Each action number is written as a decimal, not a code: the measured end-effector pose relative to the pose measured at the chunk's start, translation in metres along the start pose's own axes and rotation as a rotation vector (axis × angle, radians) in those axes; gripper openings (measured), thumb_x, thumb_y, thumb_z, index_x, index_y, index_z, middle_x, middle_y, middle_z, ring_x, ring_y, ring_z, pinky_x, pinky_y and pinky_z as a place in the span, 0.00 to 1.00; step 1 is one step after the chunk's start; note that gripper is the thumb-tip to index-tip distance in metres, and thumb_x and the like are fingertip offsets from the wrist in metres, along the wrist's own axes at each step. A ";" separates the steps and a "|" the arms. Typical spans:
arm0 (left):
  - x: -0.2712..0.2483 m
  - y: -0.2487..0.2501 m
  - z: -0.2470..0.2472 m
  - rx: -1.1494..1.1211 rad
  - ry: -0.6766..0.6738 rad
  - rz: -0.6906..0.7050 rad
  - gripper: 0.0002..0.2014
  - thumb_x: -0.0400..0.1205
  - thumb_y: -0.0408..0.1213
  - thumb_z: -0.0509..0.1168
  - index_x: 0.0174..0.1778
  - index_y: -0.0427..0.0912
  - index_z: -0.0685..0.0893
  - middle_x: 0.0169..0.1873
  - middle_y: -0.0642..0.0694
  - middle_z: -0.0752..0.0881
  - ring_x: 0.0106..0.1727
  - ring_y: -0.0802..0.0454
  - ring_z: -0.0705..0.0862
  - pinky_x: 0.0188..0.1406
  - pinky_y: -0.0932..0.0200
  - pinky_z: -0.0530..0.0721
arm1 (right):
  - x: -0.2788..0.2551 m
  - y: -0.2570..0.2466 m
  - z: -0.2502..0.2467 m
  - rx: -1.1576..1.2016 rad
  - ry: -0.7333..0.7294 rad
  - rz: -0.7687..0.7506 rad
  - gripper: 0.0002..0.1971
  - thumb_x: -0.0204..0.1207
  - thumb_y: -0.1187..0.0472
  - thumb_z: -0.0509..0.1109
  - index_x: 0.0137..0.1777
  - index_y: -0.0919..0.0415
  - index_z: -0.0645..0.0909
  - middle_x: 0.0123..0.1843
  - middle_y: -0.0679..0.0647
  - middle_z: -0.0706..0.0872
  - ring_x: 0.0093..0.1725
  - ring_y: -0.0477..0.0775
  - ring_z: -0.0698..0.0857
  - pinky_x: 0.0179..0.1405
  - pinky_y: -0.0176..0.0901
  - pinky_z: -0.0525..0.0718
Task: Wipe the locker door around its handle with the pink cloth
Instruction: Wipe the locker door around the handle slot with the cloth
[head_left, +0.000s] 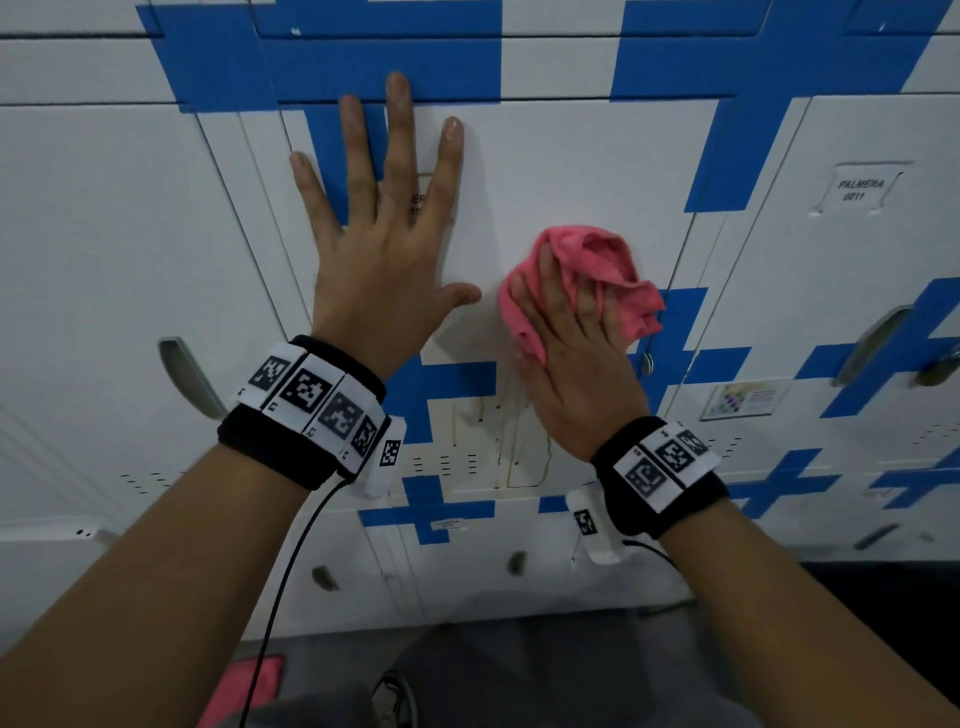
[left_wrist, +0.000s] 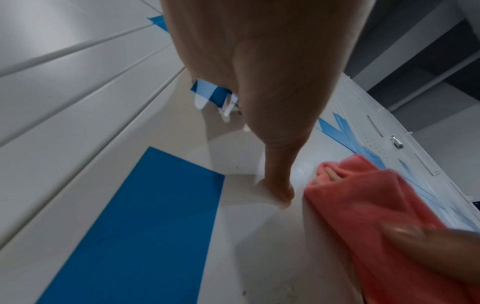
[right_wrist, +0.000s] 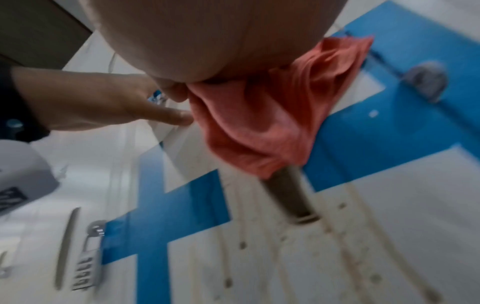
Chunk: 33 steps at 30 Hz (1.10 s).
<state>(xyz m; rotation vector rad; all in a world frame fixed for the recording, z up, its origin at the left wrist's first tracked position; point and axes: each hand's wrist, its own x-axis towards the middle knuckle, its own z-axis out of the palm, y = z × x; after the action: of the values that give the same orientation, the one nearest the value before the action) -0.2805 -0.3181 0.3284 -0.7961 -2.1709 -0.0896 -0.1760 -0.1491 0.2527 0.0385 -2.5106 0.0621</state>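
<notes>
The white locker door (head_left: 561, 171), crossed with blue tape, fills the head view. My left hand (head_left: 379, 234) lies flat on it with fingers spread, thumb (left_wrist: 279, 185) touching the panel. Just to its right, my right hand (head_left: 566, 332) presses the bunched pink cloth (head_left: 597, 260) against the door, with folds of cloth gathered around its fingers. In the right wrist view the cloth (right_wrist: 272, 115) covers the top of the recessed handle (right_wrist: 291, 199); the head view hides the handle behind my hand. Brown drip stains (head_left: 498, 436) run down below it.
Neighbouring lockers have handles at the left (head_left: 189, 376) and right (head_left: 878, 338). A label plate (head_left: 860, 189) sits on the right locker. A combination padlock (right_wrist: 87, 265) hangs nearby. On the floor lie something pink (head_left: 249, 686) and a shoe (head_left: 395, 696).
</notes>
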 end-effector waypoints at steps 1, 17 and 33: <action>0.000 0.000 0.000 -0.001 0.002 0.001 0.65 0.70 0.75 0.69 0.92 0.43 0.43 0.89 0.28 0.47 0.88 0.21 0.47 0.78 0.13 0.47 | 0.003 -0.010 0.004 0.013 -0.003 0.014 0.30 0.87 0.52 0.47 0.85 0.59 0.44 0.86 0.61 0.39 0.84 0.65 0.37 0.80 0.72 0.43; -0.001 -0.011 0.000 0.016 -0.004 0.054 0.58 0.76 0.70 0.68 0.92 0.47 0.43 0.90 0.32 0.46 0.89 0.25 0.45 0.74 0.07 0.49 | 0.001 -0.027 0.017 0.057 0.007 0.109 0.31 0.87 0.48 0.40 0.85 0.61 0.40 0.85 0.61 0.36 0.84 0.64 0.35 0.80 0.69 0.37; -0.001 -0.008 0.000 0.013 -0.002 0.036 0.55 0.79 0.74 0.60 0.92 0.47 0.43 0.90 0.31 0.46 0.89 0.23 0.46 0.74 0.07 0.49 | 0.002 -0.017 0.041 -0.164 -0.053 -0.050 0.33 0.81 0.54 0.55 0.85 0.54 0.49 0.86 0.57 0.46 0.85 0.64 0.45 0.80 0.70 0.47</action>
<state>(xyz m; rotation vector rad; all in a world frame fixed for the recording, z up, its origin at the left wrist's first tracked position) -0.2844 -0.3247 0.3285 -0.8278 -2.1564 -0.0559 -0.2007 -0.1681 0.2216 0.0368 -2.5571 -0.1670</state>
